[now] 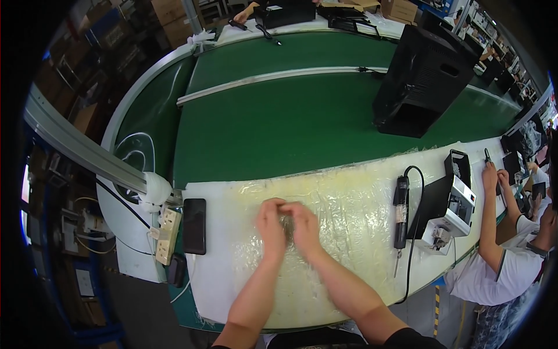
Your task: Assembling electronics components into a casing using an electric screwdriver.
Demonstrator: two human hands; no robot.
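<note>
My left hand (271, 227) and my right hand (305, 227) come together over the middle of the film-covered work mat (343, 256). Their curled fingers meet at the tips and are blurred, so whether anything small is between them cannot be made out. To the right lies an electric screwdriver (400, 212) with a black cord and a long thin bit. Left of my hands a black smartphone (195, 227) rests near the table's edge.
A tall black computer case (424, 81) stands on the green conveyor belt (279, 122). A screw feeder machine (453, 209) sits at the right, beside a co-worker in white (494, 262). A power strip (167, 235) and metal post (87, 142) border the left. Another person's hand (247, 13) shows across the belt.
</note>
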